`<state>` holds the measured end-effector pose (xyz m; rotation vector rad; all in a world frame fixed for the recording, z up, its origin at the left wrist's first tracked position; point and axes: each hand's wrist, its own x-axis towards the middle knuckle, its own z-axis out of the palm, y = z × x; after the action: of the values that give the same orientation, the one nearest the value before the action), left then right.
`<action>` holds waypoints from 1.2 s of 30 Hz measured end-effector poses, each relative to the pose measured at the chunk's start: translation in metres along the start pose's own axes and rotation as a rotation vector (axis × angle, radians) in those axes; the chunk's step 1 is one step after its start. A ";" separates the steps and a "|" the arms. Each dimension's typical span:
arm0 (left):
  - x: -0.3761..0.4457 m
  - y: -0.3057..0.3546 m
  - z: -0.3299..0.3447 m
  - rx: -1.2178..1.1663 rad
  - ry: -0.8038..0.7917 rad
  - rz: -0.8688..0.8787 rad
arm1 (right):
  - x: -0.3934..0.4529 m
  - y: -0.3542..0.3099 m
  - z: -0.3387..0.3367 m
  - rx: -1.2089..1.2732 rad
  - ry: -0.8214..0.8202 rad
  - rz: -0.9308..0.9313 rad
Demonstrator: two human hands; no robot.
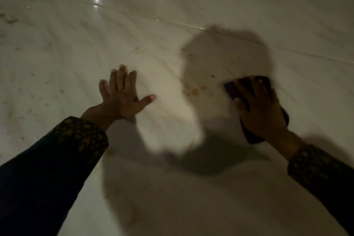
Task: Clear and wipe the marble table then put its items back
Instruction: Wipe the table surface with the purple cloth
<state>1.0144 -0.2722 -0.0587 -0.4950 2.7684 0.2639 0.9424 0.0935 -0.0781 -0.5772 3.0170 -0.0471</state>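
**Wiping under way, crumbs still on the marble**

The table (191, 188) is bare of items as far as this view reaches, so the clearing looks done and the wiping is the step in hand. The right hand (260, 113) lies flat on a dark cloth (232, 88), fingers spread over it and pressing it to the marble. The left hand (122, 97) rests palm down on the stone, fingers straight and thumb out wide, holding nothing; it seems to brace the person's lean.

Work remains. A scatter of yellowish crumbs (193, 92) sits between the two hands, just beside the cloth's left edge, and fainter specks (46, 82) dot the marble far to the left. I judge the wipe to be partly done at best, and the putting back not yet begun.

Much is hard to read. The light is dim, the right hand and cloth are smeared by motion, and a heavy shadow (226, 59) covers the stone beyond the cloth. The removed items are nowhere in view, and the table's edges are cut off.
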 end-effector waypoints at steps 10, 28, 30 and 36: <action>0.007 -0.007 -0.006 -0.112 -0.165 -0.006 | 0.084 -0.089 0.002 0.090 -0.001 -0.041; 0.008 -0.007 -0.016 -0.109 -0.220 0.001 | 0.161 -0.139 0.001 0.107 -0.016 -0.196; 0.008 -0.008 -0.014 -0.117 -0.230 0.001 | 0.117 -0.150 0.001 0.103 -0.039 -0.384; 0.008 -0.005 -0.001 -0.086 -0.056 -0.001 | 0.049 -0.073 0.003 0.076 -0.064 -0.262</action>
<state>1.0091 -0.2793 -0.0613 -0.5027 2.7109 0.3922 0.9237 0.0069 -0.0806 -0.9427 2.8435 -0.1536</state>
